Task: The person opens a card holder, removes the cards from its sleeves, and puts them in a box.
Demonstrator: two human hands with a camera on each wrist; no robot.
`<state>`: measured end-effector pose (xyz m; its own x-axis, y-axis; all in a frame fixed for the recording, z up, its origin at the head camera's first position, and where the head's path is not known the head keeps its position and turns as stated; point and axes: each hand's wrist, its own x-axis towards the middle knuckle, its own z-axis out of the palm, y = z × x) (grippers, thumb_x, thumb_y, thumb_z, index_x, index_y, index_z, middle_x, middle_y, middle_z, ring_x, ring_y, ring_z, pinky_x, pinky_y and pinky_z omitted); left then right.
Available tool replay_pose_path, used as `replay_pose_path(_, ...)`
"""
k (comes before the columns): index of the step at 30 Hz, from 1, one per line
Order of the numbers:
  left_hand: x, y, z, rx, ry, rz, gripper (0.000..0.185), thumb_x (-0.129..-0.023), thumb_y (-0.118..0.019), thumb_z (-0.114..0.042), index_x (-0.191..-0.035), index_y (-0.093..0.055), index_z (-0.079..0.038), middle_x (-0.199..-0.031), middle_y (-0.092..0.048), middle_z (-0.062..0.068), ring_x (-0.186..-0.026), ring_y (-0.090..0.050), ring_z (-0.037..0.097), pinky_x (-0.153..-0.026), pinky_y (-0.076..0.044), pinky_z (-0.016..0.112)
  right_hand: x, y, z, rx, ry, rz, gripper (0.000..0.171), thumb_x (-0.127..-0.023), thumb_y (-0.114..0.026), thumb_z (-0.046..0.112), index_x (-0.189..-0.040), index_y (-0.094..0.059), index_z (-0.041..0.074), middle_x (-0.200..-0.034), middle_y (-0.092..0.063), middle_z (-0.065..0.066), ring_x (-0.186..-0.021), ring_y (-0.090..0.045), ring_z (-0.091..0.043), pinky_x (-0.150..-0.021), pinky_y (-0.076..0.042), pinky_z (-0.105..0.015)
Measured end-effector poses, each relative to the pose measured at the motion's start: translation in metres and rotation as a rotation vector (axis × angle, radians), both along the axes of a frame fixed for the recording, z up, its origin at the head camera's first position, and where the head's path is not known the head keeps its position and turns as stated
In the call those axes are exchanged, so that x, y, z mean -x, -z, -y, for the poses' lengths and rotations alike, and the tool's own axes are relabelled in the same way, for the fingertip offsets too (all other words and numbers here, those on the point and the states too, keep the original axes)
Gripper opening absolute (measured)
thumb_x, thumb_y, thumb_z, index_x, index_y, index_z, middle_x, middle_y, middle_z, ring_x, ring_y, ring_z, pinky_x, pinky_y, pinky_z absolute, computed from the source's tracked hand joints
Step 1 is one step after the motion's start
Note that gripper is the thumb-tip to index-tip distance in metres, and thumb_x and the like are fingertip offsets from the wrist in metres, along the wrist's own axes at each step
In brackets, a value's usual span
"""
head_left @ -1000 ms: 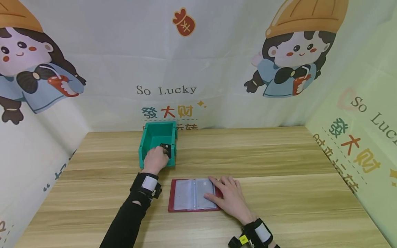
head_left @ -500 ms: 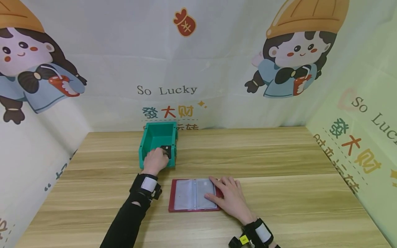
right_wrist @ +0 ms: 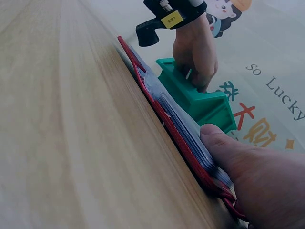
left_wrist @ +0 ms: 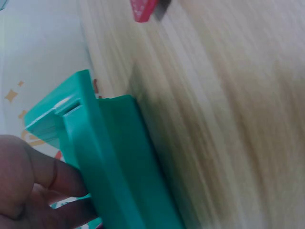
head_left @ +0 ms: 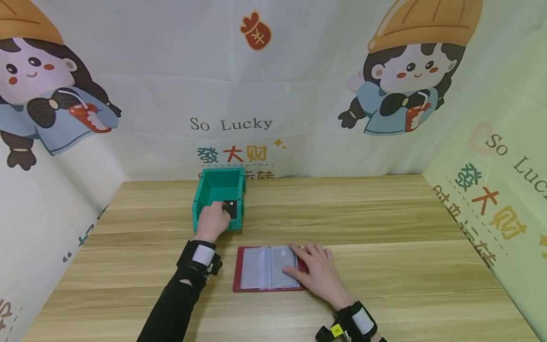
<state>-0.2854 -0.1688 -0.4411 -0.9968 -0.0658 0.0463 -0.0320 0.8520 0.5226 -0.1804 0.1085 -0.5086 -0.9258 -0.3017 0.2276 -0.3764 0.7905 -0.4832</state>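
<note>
Reaching into the green box (head_left: pixel 220 185) at the table's (head_left: pixel 384 228) far edge, head view, the left hand (head_left: pixel 213 222) bends its fingers beside a black card (head_left: pixel 231 209); any pinch cannot be told. The right hand (head_left: pixel 318 276), thumb and forefinger apart, rests on the open red booklet's (head_left: pixel 254 268) right edge. Left wrist: the box wall hides the fingertips. Right wrist: the thumb (right_wrist: pixel 218 141) touches the pages (right_wrist: pixel 184 126).

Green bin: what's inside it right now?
The green bin has something dark along its right side, with the left hand reaching in beside it. Whatever lies beneath that hand is covered.
</note>
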Motion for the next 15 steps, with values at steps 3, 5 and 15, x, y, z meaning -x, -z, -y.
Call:
replay_pose_path(3, -0.005, -0.004, -0.001, -0.023, -0.013, -0.115, 0.034, -0.093, -0.047, 0.0, -0.12, -0.066, 0.009, -0.108, -0.069, 0.03, -0.082, -0.063, 0.036, -0.069, -0.05, 0.043, 0.0, 0.0, 0.0, -0.003, -0.002, -0.004, 0.064, -0.086, -0.072, 0.052, -0.138, -0.062, 0.016, -0.086, -0.043, 0.009, -0.085, -0.037, -0.012, -0.079, -0.023, -0.031)
replay_pose_path(5, -0.011, -0.008, -0.003, -0.062, -0.019, -0.178, 0.036, -0.093, -0.047, 0.001, -0.124, -0.064, 0.009, -0.121, -0.066, 0.031, -0.098, -0.063, 0.042, -0.084, -0.051, 0.049, 0.0, 0.001, 0.001, -0.003, -0.003, -0.006, 0.064, -0.086, -0.072, 0.052, -0.138, -0.062, 0.016, -0.086, -0.043, 0.009, -0.085, -0.036, -0.012, -0.079, -0.023, -0.031)
replay_pose_path(15, -0.066, -0.011, -0.031, -0.272, 0.114, -0.326, 0.016, -0.094, -0.058, 0.003, -0.107, -0.067, 0.003, -0.089, -0.065, 0.015, -0.079, -0.055, 0.024, -0.072, -0.044, 0.028, 0.0, 0.002, 0.0, 0.01, -0.003, -0.026, 0.063, -0.086, -0.073, 0.05, -0.138, -0.062, 0.016, -0.085, -0.045, 0.009, -0.084, -0.036, -0.011, -0.079, -0.023, -0.03)
